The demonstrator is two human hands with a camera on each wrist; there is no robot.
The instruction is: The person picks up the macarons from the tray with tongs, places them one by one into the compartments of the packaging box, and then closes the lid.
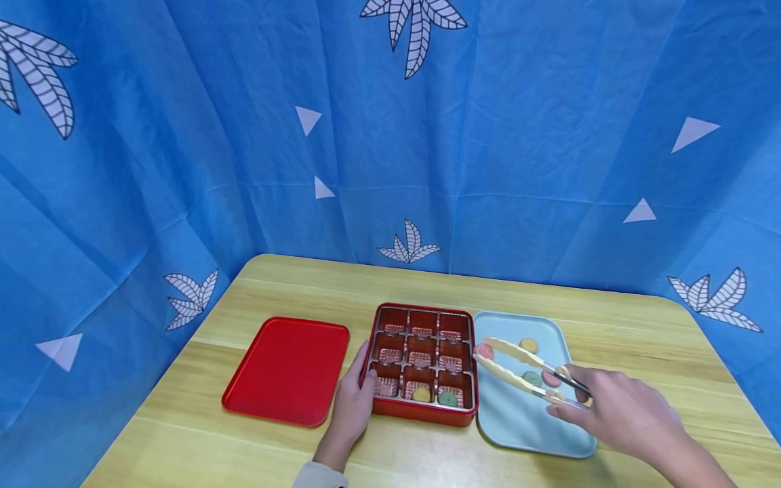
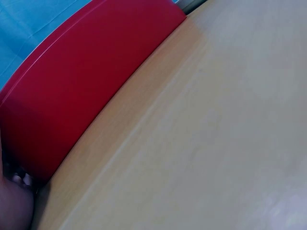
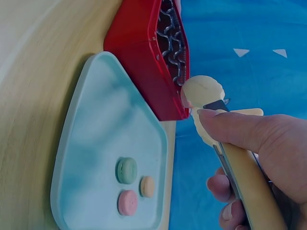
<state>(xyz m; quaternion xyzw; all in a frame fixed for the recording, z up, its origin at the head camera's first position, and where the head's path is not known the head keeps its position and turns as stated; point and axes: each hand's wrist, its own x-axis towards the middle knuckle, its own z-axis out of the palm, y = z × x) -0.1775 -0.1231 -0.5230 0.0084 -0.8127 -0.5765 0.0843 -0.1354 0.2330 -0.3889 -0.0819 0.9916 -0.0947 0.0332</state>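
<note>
My right hand (image 1: 628, 410) grips a pair of tongs (image 1: 518, 383) with cream scalloped tips and metal arms. Between the tips is a pink macaron (image 1: 485, 351), beside the right rim of a red box (image 1: 421, 410). The box has a grid of brown compartments. A yellow macaron (image 1: 421, 394) lies in the front middle compartment and a green macaron (image 1: 448, 398) in the front right one. My left hand (image 1: 354, 400) holds the box at its front left, thumb at the rim and fingers along the side. In the right wrist view, the tongs' tips partly hide the pink macaron.
Right of the box, a light blue tray (image 1: 518, 427) bears several macarons, among them a yellow one (image 1: 528, 345), a green one (image 3: 127, 170) and a pink one (image 3: 127, 202). A flat red lid or tray (image 1: 287, 373) lies to the left. Blue curtain (image 1: 390, 149) hangs behind the wooden table (image 1: 201, 434).
</note>
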